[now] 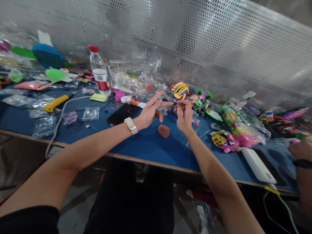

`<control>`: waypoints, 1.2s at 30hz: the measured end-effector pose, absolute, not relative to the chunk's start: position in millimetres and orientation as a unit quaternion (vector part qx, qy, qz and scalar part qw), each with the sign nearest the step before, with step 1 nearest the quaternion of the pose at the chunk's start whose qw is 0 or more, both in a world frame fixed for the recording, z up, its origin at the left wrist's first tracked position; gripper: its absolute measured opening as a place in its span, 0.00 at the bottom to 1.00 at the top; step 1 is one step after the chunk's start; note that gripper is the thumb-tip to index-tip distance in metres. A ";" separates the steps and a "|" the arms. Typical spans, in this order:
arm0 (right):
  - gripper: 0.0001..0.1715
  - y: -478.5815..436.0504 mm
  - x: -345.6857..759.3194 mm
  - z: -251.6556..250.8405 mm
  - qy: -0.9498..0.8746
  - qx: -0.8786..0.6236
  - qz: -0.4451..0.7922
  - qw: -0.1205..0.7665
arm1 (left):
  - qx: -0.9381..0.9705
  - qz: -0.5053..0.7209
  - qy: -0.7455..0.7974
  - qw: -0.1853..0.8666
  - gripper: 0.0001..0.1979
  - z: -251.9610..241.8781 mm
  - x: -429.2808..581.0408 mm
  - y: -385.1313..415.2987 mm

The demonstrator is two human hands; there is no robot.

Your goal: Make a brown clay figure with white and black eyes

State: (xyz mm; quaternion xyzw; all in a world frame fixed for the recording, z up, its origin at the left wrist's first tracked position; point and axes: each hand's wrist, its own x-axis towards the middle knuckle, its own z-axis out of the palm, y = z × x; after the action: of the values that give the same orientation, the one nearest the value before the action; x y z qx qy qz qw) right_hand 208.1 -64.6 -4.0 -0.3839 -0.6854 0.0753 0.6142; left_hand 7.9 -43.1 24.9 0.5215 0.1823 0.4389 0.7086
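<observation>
My left hand, with a pale watch band at its wrist, is raised above the blue table with its fingers stretched out and apart. Close to its fingertips, my right hand has thumb and fingers pinched together. A tiny dark bit shows at the right fingertips, too small to name. Below and between both hands lies a flat brown oval of what looks like modelling clay. Behind the right hand are a striped yellow, blue and peach clay figure and a green and pink one.
A red-capped water bottle, a black phone and a yellow-handled cutter are on the left. To the right lie a purple and yellow clay mask and a white power bank. A co-worker's hand is at far right.
</observation>
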 end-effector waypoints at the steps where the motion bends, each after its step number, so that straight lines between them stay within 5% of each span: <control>1: 0.12 -64.4 207.7 -4.4 -0.686 -0.387 0.071 0.612 | 0.521 0.437 0.185 0.709 0.34 25.8 7.8 -43.8; 21: 0.08 -67.2 206.1 1.2 -0.693 -0.398 0.041 0.599 | 0.557 0.423 0.156 0.698 0.36 21.0 6.6 -41.4; 36: 0.22 -69.5 201.3 10.3 -0.655 -0.378 0.095 0.648 | 0.570 0.401 0.118 0.707 0.36 23.7 2.4 -37.5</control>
State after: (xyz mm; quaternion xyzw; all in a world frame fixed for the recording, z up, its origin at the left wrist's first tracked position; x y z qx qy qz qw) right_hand 201.3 -69.5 10.3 -0.3776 -0.6549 0.0948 0.6477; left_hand 2.4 -37.5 23.7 0.5704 0.1177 0.4013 0.7069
